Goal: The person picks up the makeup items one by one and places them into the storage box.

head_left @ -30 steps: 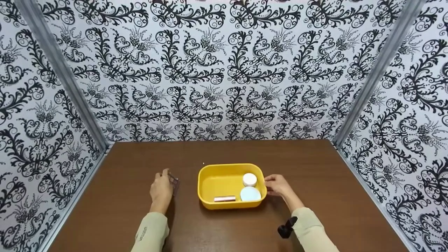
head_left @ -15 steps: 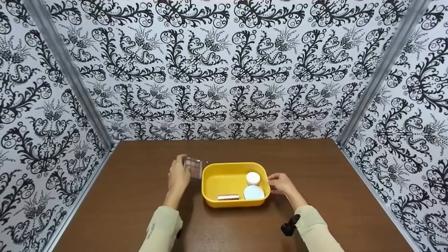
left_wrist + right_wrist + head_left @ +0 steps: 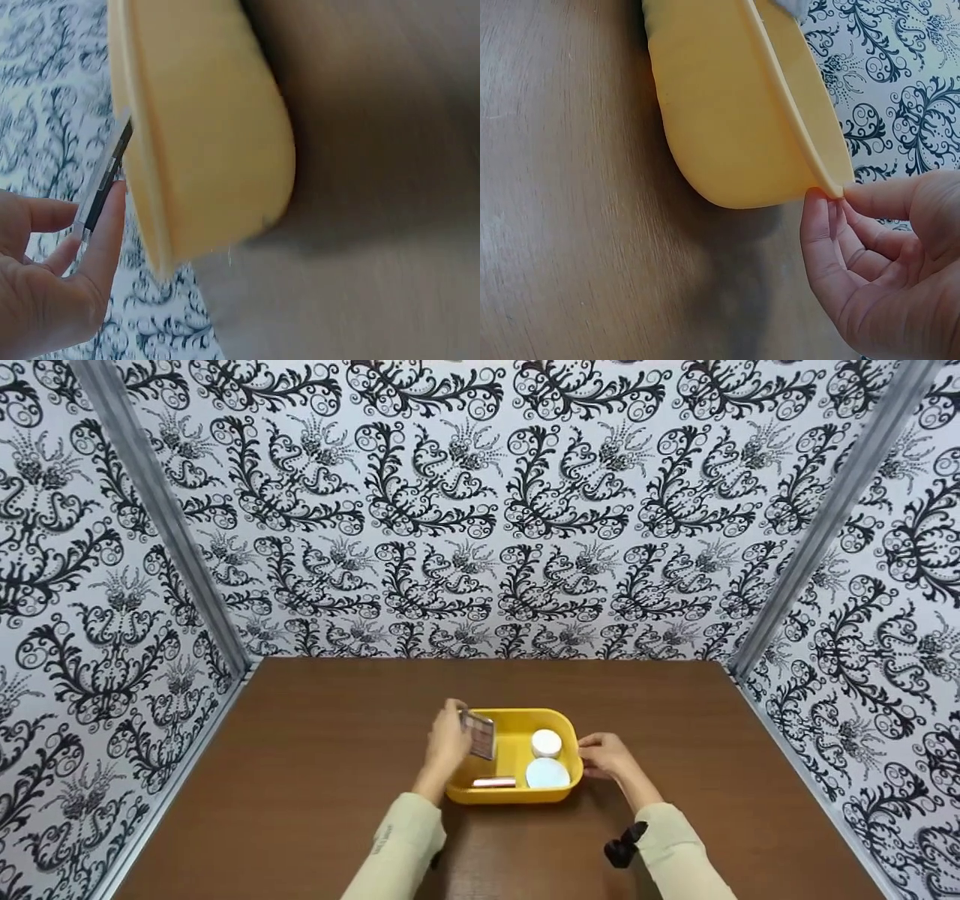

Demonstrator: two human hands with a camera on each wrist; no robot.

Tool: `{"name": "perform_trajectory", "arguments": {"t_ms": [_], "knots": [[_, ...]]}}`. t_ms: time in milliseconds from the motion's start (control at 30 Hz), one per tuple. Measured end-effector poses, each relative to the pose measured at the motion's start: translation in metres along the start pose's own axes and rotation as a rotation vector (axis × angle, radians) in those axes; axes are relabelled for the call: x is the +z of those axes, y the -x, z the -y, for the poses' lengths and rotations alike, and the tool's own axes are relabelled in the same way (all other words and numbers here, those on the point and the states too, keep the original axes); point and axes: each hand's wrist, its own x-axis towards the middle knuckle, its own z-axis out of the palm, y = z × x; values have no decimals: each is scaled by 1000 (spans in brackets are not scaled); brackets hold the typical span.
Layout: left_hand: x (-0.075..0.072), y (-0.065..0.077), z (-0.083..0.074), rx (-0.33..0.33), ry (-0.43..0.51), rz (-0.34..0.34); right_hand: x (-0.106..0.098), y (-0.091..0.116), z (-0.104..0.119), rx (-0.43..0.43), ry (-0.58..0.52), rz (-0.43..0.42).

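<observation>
My left hand pinches an eyeshadow palette with a clear lid, tilted over the left part of a yellow bin. In the left wrist view the palette shows edge-on between thumb and fingers, beside the bin's rim. My right hand grips the bin's right rim; in the right wrist view thumb and fingers pinch that rim. Inside the bin lie a white round jar, a larger pale round container and a pink shiny tube along the near wall.
The bin stands on a brown wooden table. Patterned black-and-white walls rise behind and at both sides, with grey metal posts at the corners. A black strap piece hangs at the right sleeve.
My left hand has lifted the palette from the table left of the bin and carried it rightward over the bin. The right hand stays at the bin's rim.
</observation>
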Motion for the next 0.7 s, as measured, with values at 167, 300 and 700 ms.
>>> {"name": "perform_trajectory", "arguments": {"t_ms": [167,300,700], "knots": [[18,7,0,-51,-39,60,8,1,-1,-15,-10,3],[27,10,6,-141,-85,121,12,3,0,-19,-9,-1],[33,15,15,-179,-194,140,7,-4,12,32,116,5]]}}
